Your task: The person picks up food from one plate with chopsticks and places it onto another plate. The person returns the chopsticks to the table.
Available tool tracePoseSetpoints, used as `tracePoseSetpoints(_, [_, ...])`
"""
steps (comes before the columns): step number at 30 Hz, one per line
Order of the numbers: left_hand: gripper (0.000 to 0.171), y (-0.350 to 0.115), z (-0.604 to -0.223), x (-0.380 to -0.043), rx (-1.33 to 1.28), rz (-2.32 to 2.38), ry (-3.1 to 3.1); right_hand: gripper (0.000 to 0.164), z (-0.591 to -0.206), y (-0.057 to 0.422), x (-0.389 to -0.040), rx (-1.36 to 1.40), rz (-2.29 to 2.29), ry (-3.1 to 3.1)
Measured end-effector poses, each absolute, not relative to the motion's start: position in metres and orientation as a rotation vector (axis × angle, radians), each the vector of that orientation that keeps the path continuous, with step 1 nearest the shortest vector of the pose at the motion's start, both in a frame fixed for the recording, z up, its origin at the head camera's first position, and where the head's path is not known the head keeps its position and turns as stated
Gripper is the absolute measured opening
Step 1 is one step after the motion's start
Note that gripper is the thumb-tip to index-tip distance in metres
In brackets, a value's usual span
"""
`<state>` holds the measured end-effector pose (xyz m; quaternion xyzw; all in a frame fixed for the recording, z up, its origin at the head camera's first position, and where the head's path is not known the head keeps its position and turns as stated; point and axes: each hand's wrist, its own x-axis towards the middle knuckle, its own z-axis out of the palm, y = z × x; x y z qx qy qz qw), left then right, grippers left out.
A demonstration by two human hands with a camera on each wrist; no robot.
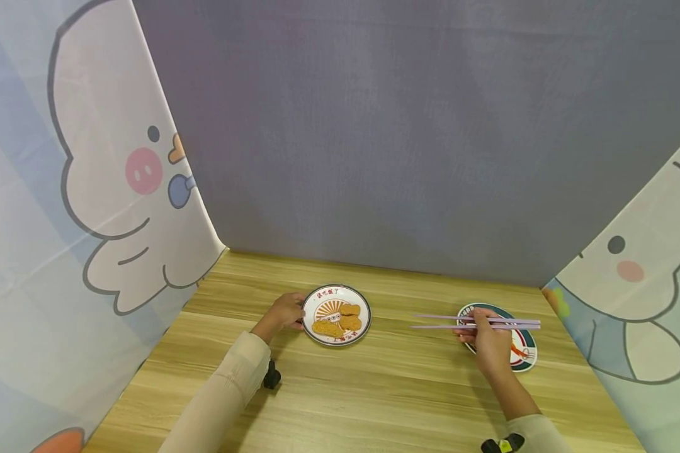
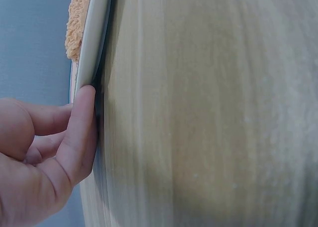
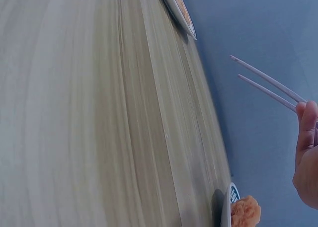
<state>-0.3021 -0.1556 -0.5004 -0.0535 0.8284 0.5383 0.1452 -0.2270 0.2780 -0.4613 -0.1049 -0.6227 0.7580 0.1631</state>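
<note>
At the middle left of the table, my left hand [image 1: 286, 311] pinches the left edge of a round white plate [image 1: 345, 294] with red lettering. Several golden, breaded fried pieces [image 1: 350, 323] lie on that plate. A fingertip presses under the plate's rim [image 2: 93, 48] in the left wrist view. My right hand [image 1: 492, 343] grips a pair of pale purple chopsticks [image 1: 521, 321], their tips pointing left and slightly apart, nothing between them. Beneath this hand is a green-rimmed plate [image 1: 507, 313], partly covered. An orange-brown food piece [image 3: 245, 211] sits on it in the right wrist view.
The wooden table [image 1: 374, 396] meets a grey cloth backdrop [image 1: 362, 138] along its far edge. Cartoon-printed cloths stand at the left [image 1: 107, 189] and right [image 1: 640, 302]. Bare wood separates the two plates. Black wrist straps show on both arms.
</note>
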Motion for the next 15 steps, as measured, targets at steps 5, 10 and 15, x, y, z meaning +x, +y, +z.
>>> tracePoseSetpoints(5, [0.055, -0.155, -0.500, -0.302, -0.160, 1.548, 2.386, 0.024, -0.462, 0.284, -0.226, -0.282, 2.162, -1.757])
tracePoseSetpoints(10, [0.057, -0.156, -0.499, -0.302, -0.166, 1.554, 2.376, 0.021, -0.462, 0.290, -0.225, -0.312, 2.178, -1.746])
tracePoseSetpoints(15, [0.057, -0.155, -0.499, -0.302, -0.175, 1.560, 2.367, 0.021, -0.460, 0.299, -0.222, -0.325, 2.202, -1.758])
